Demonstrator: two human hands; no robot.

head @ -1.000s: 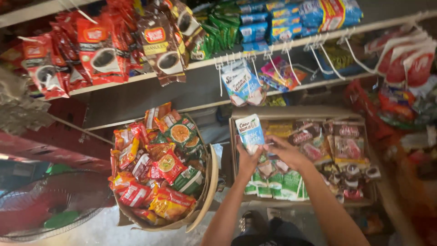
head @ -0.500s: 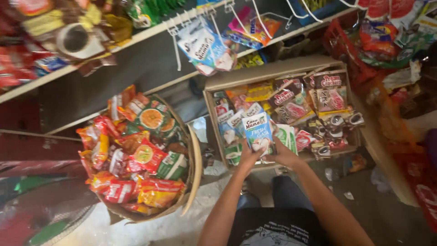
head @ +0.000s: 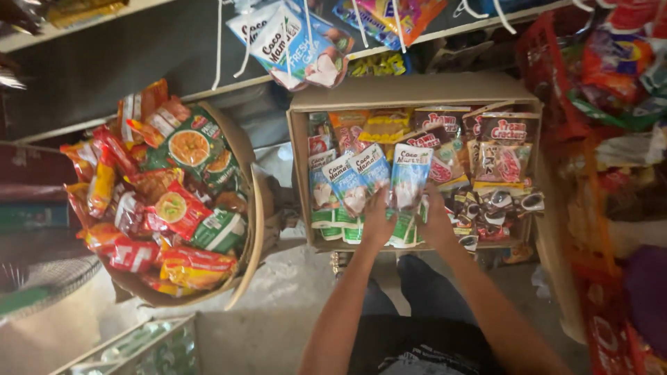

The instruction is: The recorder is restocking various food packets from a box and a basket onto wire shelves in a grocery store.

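My left hand (head: 376,221) and my right hand (head: 435,223) both reach into an open cardboard box (head: 410,92) on the floor. Together they grip a row of blue-and-white pouches (head: 361,182) with green bottoms, fanned out and standing upright at the box's left side. The rightmost blue-and-white pouch (head: 408,179) sits between both hands. Behind and to the right in the same box lie red and brown sachets (head: 501,154) and yellow packets (head: 383,126).
A round basket (head: 254,208) full of red, orange and green snack packets stands left of the box. More blue-and-white pouches (head: 292,40) hang from hooks above. Red netted goods (head: 604,76) crowd the right side. A crate of bottles (head: 146,347) sits at bottom left.
My hands have come down from holding one pouch up in front of the shelves to the box, where they now hold a row of pouches. The view has tilted downward.
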